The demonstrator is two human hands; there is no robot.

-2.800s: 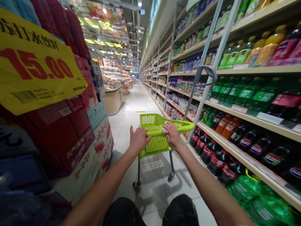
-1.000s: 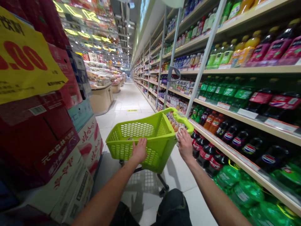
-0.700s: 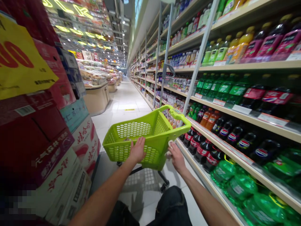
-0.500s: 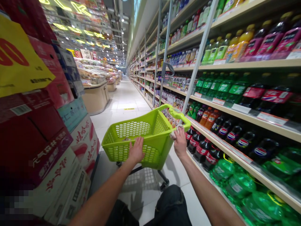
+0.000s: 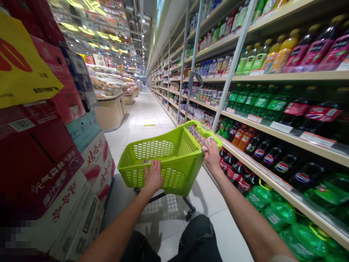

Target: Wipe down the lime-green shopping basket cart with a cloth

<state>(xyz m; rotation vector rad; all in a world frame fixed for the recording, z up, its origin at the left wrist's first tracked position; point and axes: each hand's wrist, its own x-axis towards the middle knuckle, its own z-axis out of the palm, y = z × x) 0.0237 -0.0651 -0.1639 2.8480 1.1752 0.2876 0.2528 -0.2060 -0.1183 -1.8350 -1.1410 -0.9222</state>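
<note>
A lime-green plastic shopping cart point(image 5: 169, 153) stands on the tiled aisle floor, turned sideways with its basket pointing left. My left hand point(image 5: 153, 177) lies flat on the near side wall of the basket, fingers over the rim. My right hand point(image 5: 212, 154) is closed on a white cloth point(image 5: 208, 141) and presses it against the cart's green handle point(image 5: 208, 133) at the right end.
Shelves of soda and juice bottles point(image 5: 272, 153) run along the right. Stacked red and white cartons point(image 5: 68, 156) with a yellow price sign point(image 5: 21, 72) stand on the left. The tiled aisle point(image 5: 147, 116) runs ahead past display counters point(image 5: 110, 105).
The cart was swung from facing down the aisle to sideways. My left hand moved from the handle to the basket wall; my right hand has moved the cloth up and down along the handle end.
</note>
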